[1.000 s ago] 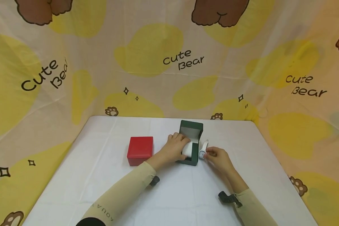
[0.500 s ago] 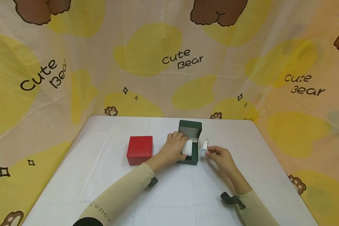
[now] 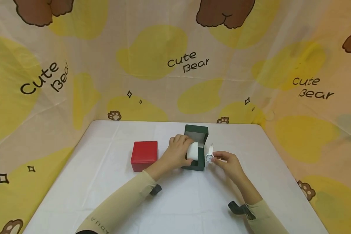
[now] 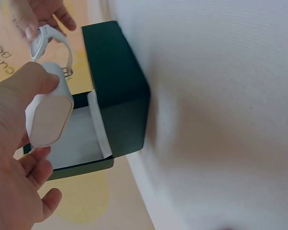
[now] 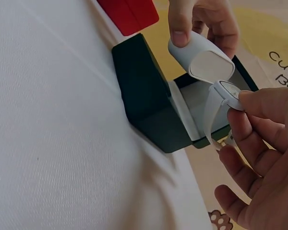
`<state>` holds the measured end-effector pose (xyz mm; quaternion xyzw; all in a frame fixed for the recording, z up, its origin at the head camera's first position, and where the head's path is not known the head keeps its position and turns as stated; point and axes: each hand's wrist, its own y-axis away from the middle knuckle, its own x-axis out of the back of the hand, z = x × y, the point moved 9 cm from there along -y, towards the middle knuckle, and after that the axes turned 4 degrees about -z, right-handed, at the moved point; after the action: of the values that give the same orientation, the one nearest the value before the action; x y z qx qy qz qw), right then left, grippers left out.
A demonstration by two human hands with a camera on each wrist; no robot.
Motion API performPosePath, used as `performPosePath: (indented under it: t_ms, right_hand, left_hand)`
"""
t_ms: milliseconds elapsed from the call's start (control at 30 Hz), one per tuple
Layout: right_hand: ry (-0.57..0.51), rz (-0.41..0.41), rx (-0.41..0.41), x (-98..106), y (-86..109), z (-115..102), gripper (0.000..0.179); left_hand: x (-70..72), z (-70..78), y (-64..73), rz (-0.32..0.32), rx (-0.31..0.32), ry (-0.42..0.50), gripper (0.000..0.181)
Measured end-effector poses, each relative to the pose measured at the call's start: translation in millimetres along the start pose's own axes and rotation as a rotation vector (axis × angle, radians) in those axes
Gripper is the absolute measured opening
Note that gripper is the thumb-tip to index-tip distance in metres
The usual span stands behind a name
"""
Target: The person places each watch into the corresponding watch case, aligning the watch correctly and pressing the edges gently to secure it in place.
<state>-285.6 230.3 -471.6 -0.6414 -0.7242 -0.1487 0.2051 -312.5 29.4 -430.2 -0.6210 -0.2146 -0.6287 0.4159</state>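
Observation:
My left hand (image 3: 176,152) grips a white watch cushion (image 3: 193,151) by its sides, thumb on one side and fingers on the other. In both wrist views the cushion (image 4: 52,120) is raised above the opening of a green watch box (image 5: 144,91), whose lid (image 3: 196,128) stands up. To the right of that box, my right hand (image 3: 228,163) pinches a white wristwatch (image 3: 209,158) by its case between thumb and fingers. The watch strap (image 5: 211,115) hangs down in a curve, its buckle end loose. Watch and cushion are close together.
A closed red box (image 3: 144,154) sits on the white-covered table (image 3: 175,208) left of the green box. A patterned cloth (image 3: 152,58) rises behind and beside the table. Black camera mounts (image 3: 238,208) stick out from the wrists.
My left hand has lifted the white cushion slightly up out of the green box and shifted a little left. The right hand has turned the watch slightly, still beside the box.

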Motion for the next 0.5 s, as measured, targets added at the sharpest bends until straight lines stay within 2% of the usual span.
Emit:
performPosePath:
  t_ms: [167, 500]
  right_hand:
    - [-0.043, -0.014, 0.014, -4.3, 2.5, -9.7, 0.03]
    - [-0.042, -0.024, 0.025, -15.6, 2.9, -22.7, 0.029]
  left_hand:
    - [7.9, -1.8, 8.4, -0.007, 0.012, 0.024, 0.073]
    - [18.5, -9.6, 25.0, 0.01, 0.036, 0.061, 0.072]
